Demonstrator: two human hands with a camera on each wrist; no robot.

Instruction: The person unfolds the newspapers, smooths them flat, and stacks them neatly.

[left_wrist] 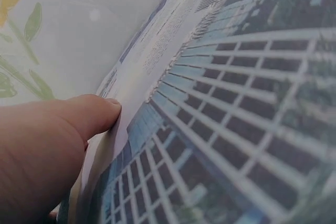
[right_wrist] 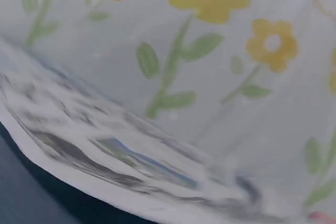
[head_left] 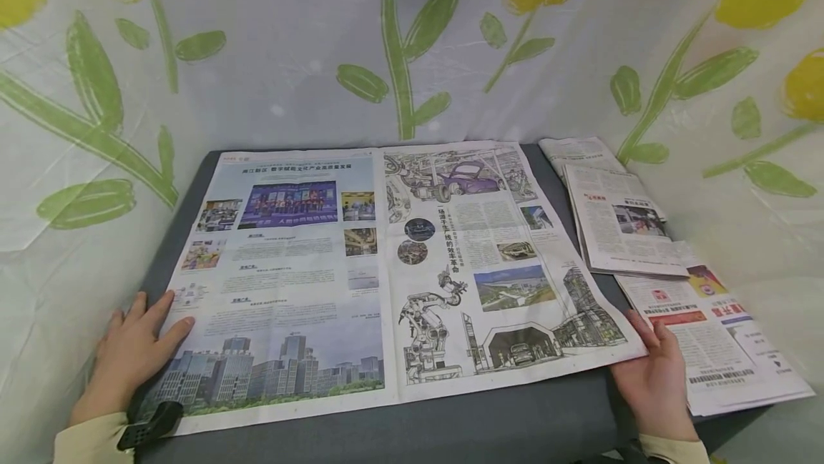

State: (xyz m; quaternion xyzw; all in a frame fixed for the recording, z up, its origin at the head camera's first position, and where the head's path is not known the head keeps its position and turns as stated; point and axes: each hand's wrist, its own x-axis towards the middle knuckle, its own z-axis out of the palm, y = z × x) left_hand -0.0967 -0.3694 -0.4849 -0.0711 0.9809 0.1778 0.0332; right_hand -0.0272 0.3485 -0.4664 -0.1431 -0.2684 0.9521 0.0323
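A wide newspaper (head_left: 302, 285) lies spread out on a dark grey table, printed with photos, city buildings and line drawings of robot arms and a car. My left hand (head_left: 131, 349) rests with fingers spread at its left edge. In the left wrist view the thumb (left_wrist: 100, 111) touches the paper by a large building photo. At the lower right corner is my right hand (head_left: 656, 378), its fingers loosely bent along the edge and the corner overlapping part of it. The newspaper's near edge (right_wrist: 94, 192) rises off the table in the right wrist view; only a fingertip shows there.
Beside the right hand lies a stack of folded newspapers (head_left: 621, 228), with more printed sheets (head_left: 714, 349) below it. A white curtain (head_left: 277, 78) with yellow flowers encloses the back and sides. The dark table (head_left: 386, 435) shows along the front edge.
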